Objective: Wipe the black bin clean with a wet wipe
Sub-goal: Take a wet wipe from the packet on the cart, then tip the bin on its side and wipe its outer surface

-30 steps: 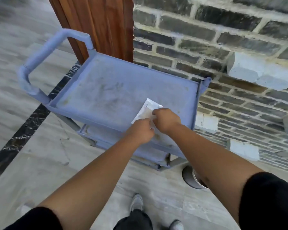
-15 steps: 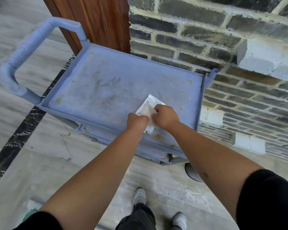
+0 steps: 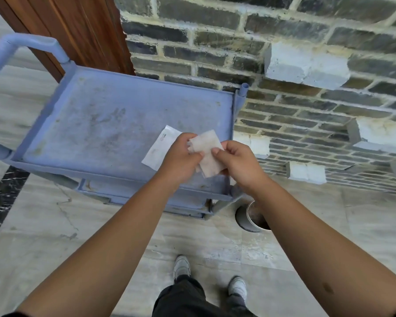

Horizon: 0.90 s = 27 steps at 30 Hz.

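Note:
A white wet wipe (image 3: 206, 152), folded, is held up between both hands above the right end of a blue cart. My left hand (image 3: 180, 160) pinches its left edge and my right hand (image 3: 238, 164) pinches its right side with the thumb on top. The empty white wrapper (image 3: 159, 148) lies flat on the cart's top tray (image 3: 101, 129), partly behind my left hand. On the floor by the cart's right front leg stands a round bin (image 3: 249, 217) with a black rim and a metal inner wall, mostly hidden by my right forearm.
The blue cart has a handle (image 3: 14, 45) at its left end and lower shelves. A dark brick wall (image 3: 284, 65) with jutting pale blocks rises behind and to the right. A wooden door frame (image 3: 78, 26) stands at the back. My shoes (image 3: 181, 266) stand on the pale stone floor.
The wipe has come out of the wrapper and is lifted between both hands, partly unfolded. The wrapper now lies loose on the tray. The camera has moved closer and tilted down.

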Each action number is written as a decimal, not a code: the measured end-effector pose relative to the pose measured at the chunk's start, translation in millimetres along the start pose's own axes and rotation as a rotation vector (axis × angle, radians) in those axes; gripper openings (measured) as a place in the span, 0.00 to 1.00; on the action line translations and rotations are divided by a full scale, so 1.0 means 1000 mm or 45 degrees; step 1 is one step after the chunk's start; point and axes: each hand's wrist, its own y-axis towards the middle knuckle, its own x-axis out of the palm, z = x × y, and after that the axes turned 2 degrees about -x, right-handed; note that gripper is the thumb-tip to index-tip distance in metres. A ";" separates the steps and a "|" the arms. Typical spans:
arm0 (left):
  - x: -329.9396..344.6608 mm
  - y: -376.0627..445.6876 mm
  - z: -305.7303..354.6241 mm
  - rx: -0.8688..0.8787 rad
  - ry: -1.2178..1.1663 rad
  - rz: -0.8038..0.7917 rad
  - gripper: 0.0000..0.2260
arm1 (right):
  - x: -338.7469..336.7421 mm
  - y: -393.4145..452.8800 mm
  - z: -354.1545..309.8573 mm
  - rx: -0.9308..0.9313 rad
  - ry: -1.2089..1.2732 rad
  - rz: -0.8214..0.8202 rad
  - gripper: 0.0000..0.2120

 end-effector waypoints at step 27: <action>0.366 -0.083 -0.116 0.317 0.858 -0.415 0.08 | -0.334 -0.184 0.181 -0.050 -0.447 0.164 0.05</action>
